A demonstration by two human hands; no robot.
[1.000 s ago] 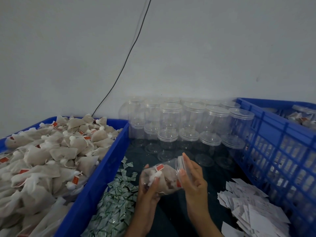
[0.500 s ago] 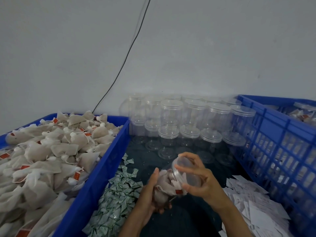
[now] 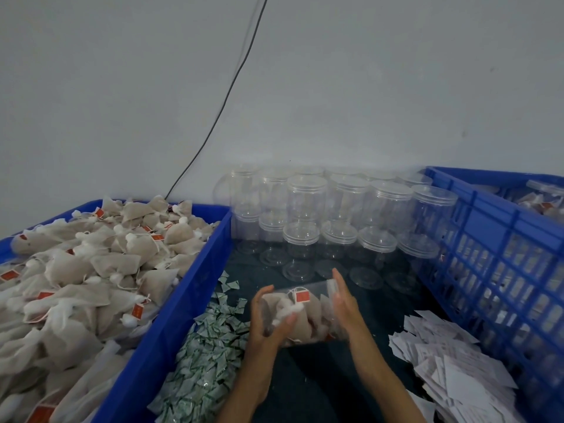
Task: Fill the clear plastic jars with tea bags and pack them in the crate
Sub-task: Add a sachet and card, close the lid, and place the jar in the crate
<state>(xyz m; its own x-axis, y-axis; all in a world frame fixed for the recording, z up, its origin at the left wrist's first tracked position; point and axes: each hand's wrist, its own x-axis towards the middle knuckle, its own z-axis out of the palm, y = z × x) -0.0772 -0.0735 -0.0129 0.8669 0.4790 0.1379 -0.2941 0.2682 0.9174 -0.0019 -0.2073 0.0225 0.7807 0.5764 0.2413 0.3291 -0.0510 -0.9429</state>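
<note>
**One jar filled, many waiting**

You hold a filled jar (image 3: 300,315) on its side above the worktop (image 3: 305,383): your left hand (image 3: 270,319) grips its base with curled fingers, your right hand (image 3: 343,303) lies flat against the lid end, fingers straight. It must yet go into the crate (image 3: 488,239) at right. Empty jars (image 3: 335,215) stand stacked behind; tea bags (image 3: 91,270) fill the left bin. Paper slips (image 3: 451,367) and green sachets (image 3: 210,346) flank your arms

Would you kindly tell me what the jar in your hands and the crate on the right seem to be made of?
The jar looks like clear, glossy plastic: the tea bags show through its wall. The crate looks like rigid blue moulded plastic, with a latticed side.
</note>
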